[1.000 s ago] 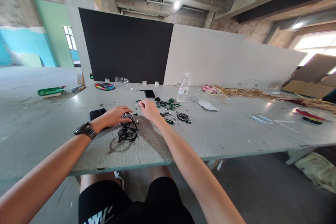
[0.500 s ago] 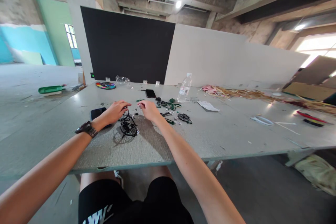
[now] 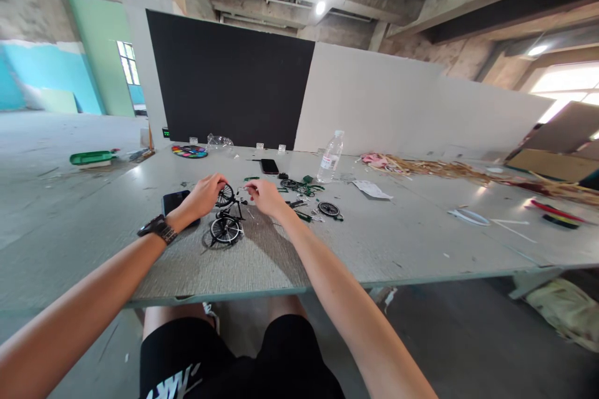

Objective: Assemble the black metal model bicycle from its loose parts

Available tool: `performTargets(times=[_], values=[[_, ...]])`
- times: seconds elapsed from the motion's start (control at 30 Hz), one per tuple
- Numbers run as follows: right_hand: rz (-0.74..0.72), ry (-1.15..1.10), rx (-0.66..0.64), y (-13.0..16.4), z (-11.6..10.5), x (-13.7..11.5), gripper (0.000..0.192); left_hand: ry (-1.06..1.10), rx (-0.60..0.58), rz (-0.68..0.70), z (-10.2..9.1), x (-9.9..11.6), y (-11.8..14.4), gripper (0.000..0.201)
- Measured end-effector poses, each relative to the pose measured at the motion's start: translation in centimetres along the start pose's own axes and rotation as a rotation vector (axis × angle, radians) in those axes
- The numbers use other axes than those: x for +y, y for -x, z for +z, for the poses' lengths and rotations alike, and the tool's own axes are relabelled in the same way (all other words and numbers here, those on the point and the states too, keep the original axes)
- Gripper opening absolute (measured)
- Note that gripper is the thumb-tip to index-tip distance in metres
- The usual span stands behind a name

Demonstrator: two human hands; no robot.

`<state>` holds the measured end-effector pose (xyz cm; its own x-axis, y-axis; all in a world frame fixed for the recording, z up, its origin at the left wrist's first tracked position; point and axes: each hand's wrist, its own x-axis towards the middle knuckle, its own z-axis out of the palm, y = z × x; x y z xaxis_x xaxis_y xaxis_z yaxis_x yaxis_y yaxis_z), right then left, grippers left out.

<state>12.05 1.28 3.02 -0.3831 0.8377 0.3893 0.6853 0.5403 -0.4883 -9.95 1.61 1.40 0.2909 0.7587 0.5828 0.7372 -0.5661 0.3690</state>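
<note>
A small black model bicycle [image 3: 226, 229] stands tilted on the grey table, one wheel toward me and the other under my left fingers. My left hand [image 3: 204, 194] is closed on its far wheel, with the fingertips pinched at the rim. Just to the right, my right hand [image 3: 264, 196] hovers with thumb and fingers pressed together; whatever sits between them is too small to make out. Tiny silver parts [image 3: 251, 214] lie between the hands. Right of my right hand are a loose spoked wheel [image 3: 328, 209] and a green bicycle frame [image 3: 299, 186].
Beside my left wrist lies a dark phone [image 3: 174, 201], and another phone [image 3: 269, 166] rests farther back. A water bottle [image 3: 330, 157], a paper sheet [image 3: 372, 189] and a paint palette [image 3: 189, 151] stand or lie around. Wood strips [image 3: 435, 168] cover the back right.
The model bicycle has turned more upright, its near wheel now facing me more squarely. My left hand has closed more tightly at the far wheel. My right hand has barely moved.
</note>
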Motion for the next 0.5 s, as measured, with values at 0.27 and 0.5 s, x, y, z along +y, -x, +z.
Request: performTargets(times=[0.27,0.5], values=[[-0.009,-0.009,-0.084,0.17,0.25,-0.38,0.024,0.06,0.071,-0.231,0.36,0.26,0.1,0.024],[0.03,-0.001,-0.091,0.2,0.15,-0.51,0.025,0.1,0.12,-0.28,0.52,0.21,-0.16,0.026]])
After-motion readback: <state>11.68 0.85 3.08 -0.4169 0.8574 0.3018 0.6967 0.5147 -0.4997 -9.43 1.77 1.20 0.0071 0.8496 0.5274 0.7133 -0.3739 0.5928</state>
